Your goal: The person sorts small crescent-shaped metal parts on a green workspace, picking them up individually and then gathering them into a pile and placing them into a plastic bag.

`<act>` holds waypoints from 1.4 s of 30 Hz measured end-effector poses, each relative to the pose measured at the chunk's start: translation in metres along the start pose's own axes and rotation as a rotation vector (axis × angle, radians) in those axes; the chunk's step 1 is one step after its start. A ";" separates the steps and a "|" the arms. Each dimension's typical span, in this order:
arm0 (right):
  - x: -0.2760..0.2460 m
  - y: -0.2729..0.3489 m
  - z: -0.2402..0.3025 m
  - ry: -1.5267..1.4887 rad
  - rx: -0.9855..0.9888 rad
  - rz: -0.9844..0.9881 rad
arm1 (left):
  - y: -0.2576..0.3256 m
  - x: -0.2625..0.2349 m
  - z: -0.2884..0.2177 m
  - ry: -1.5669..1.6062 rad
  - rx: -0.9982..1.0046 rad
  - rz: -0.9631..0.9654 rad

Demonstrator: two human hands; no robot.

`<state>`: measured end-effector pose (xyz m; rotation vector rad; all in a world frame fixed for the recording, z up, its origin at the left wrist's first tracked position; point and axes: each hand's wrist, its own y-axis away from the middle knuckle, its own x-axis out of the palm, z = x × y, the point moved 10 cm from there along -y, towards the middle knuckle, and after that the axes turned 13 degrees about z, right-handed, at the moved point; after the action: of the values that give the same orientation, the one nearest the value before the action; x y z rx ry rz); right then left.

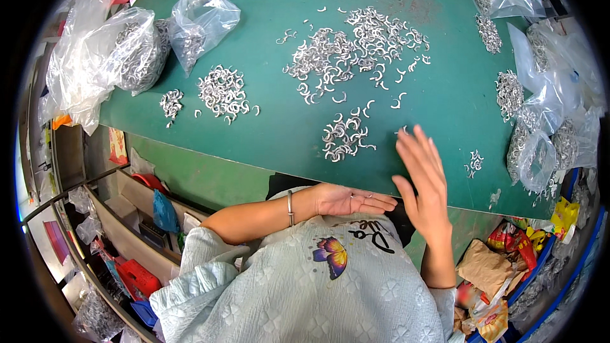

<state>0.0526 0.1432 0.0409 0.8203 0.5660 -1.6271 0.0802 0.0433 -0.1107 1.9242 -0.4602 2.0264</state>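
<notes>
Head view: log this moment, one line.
left hand: palm up, near green table | right hand: beside curved metal piece | metal piles: on table

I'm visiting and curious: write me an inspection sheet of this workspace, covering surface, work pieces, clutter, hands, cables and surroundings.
Surface: green tabletop, with brownish specks toward the far side.
Job's things: small curved silvery pieces in loose piles; the largest pile lies near the middle.
Clutter: clear plastic bags holding similar pieces, at both sides.
Hands: left hand palm up at the near edge, contents too small to tell; right hand open, fingertips near one piece, contact unclear.
Cables: nothing seen.
Surroundings: red plastic object at lower left; crumpled brown paper at lower right.
</notes>
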 end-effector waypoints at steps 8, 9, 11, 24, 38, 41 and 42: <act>0.017 0.006 -0.028 0.291 0.178 0.135 | 0.016 -0.018 -0.010 -0.088 0.099 -0.165; 0.015 0.016 -0.032 0.314 0.206 0.136 | 0.016 -0.019 -0.010 -0.092 0.081 -0.191; 0.005 0.033 -0.043 0.392 0.300 0.081 | 0.016 -0.021 -0.009 -0.102 0.048 -0.248; 0.008 0.045 -0.045 0.475 0.401 0.027 | 0.024 -0.032 -0.011 -0.064 0.124 -0.218; 0.010 0.039 -0.025 0.518 0.319 0.113 | 0.026 -0.030 -0.014 -0.054 0.154 -0.180; -0.002 0.032 -0.024 0.397 0.299 0.013 | 0.026 -0.032 -0.015 -0.073 0.153 -0.199; -0.004 0.022 -0.020 0.331 0.269 -0.022 | 0.026 -0.033 -0.014 -0.080 0.162 -0.201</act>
<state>0.0785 0.1563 0.0330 1.3016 0.5935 -1.6184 0.0577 0.0263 -0.1449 2.0591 -0.1162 1.9145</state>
